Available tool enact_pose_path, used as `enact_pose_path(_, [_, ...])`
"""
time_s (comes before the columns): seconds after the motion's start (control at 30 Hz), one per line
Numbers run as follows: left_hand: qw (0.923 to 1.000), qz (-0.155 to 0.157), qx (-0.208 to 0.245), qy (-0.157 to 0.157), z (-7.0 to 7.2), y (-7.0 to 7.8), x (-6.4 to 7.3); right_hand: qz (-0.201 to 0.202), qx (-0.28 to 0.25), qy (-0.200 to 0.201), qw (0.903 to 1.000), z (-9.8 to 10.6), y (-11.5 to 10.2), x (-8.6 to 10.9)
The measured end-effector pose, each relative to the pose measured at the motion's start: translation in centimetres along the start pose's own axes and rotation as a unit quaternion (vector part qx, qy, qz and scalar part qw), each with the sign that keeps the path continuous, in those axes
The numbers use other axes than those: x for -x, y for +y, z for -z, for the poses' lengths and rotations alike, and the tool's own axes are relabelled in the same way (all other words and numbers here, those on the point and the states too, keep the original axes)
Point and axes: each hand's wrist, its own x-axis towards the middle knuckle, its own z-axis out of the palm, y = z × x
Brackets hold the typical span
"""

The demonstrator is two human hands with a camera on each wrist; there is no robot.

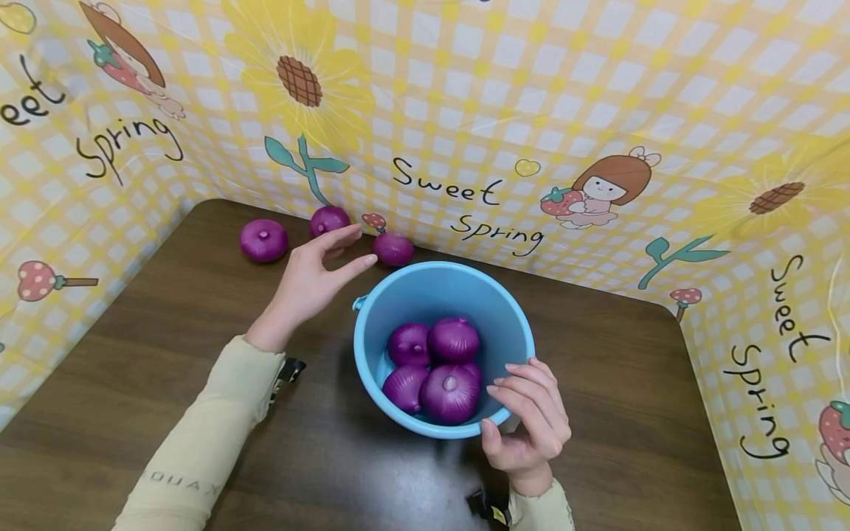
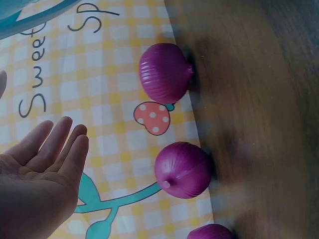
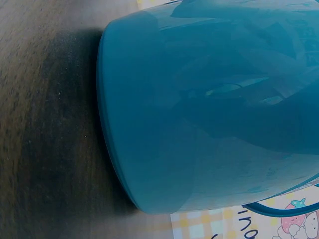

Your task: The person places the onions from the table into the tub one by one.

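My left hand reaches over the back of the table, thumb and fingers spread apart with nothing between them. Nearest its thumb tip is a purple onion; a second onion lies just behind the fingers, and a third onion to their left. In the left wrist view the palm faces up beside the onions. A light blue bucket stands upright in the middle, with several purple onions piled inside. My right hand holds the bucket's near right rim, fingers bent over the edge.
The dark wooden table has rounded back corners. A yellow checked cloth with printed flowers and words hangs behind it and along both sides, close to the back onions. The bucket's handle shows at its side in the right wrist view.
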Motion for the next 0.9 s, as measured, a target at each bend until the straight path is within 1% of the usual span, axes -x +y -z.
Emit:
enact_pose_path(0.27, [0.9998, 0.013, -0.012, -0.006, -0.5, -1.2, -1.1, 0.0, -0.001, 0.0, 1.0, 0.0, 0.0, 0.1])
enact_pose_path(0.53, [0.9995, 0.026, -0.013, -0.009, -1.4, -2.1, -2.1, 0.001, -0.002, 0.001, 1.0, 0.0, 0.0, 0.1])
enact_pose_path(0.77, [0.9991, 0.036, -0.018, -0.009, -1.8, -2.5, -2.1, 0.002, -0.002, 0.004, 1.0, -0.1, 0.1, 0.0])
enact_pose_path(0.9, [0.9987, 0.044, -0.018, -0.016, -1.9, -2.8, -2.0, 0.003, -0.003, 0.005, 1.0, -0.1, 0.0, -0.1])
